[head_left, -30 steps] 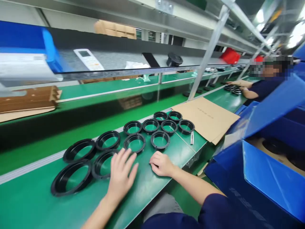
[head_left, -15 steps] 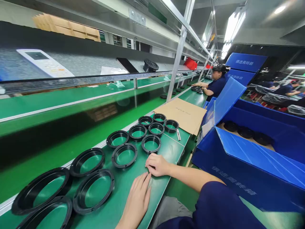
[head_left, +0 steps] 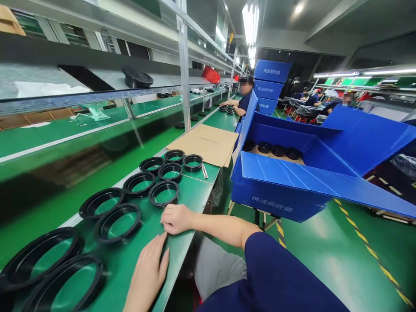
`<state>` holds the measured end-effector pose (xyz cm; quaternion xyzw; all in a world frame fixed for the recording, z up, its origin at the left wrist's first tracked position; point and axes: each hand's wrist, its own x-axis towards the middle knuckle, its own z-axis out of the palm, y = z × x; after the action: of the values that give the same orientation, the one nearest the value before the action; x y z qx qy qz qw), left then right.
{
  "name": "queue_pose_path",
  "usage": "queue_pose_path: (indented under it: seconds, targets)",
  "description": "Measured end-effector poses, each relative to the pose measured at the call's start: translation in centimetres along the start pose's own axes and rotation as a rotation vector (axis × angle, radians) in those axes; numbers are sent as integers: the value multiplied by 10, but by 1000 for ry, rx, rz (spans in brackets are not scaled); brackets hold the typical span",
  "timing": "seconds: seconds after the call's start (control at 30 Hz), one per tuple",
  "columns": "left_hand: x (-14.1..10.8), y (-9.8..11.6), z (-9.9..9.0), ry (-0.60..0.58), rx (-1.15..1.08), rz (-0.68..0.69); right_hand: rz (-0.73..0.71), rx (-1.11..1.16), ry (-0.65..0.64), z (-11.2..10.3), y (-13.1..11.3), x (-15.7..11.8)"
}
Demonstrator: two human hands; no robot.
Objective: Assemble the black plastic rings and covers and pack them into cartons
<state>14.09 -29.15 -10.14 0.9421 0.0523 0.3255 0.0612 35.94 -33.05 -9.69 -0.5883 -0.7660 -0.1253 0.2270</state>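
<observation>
My left hand (head_left: 147, 268) lies flat on the green workbench (head_left: 191, 190), palm down, fingers stretched forward, with nothing in it. Its fingertips meet my right hand (head_left: 176, 219), which rests by the bench edge with its fingers curled in and nothing visible in them. Just beyond the right hand sits a black ring (head_left: 153, 197) with small holes in its rim. Another black ring (head_left: 138, 219) lies to the left of both hands. Several more such rings stand in two rough rows along the bench, the nearest ring (head_left: 97, 284) partly cut off below.
A brown cardboard sheet (head_left: 208, 141) lies farther along the bench, near a small metal-looking strip (head_left: 204, 170). An open blue box (head_left: 269, 190) holding black round parts stands to the right. A dark phone (head_left: 85, 78) lies on the shelf. A co-worker (head_left: 244, 97) sits farther down the line.
My view has turned to the right, so the rings and hands appear farther left and more of the blue box shows. Both hands keep their pose on the bench.
</observation>
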Motion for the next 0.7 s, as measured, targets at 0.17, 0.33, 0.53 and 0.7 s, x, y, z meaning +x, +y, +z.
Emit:
queue_pose_path:
  seconds: [0.17,0.33,0.53,0.7]
  targets:
    - [4,8,-9,-5,88,33,-102,0,52,-2,-3,1]
    - [1,19,-16,-1,165,-3,-186,37,204,9,-7,-1]
    - [-1,22,-19,-26,211,-21,-161,91,311,21,-7,-2]
    - [7,30,-24,-37,112,-95,-153,283,291,8,-20,9]
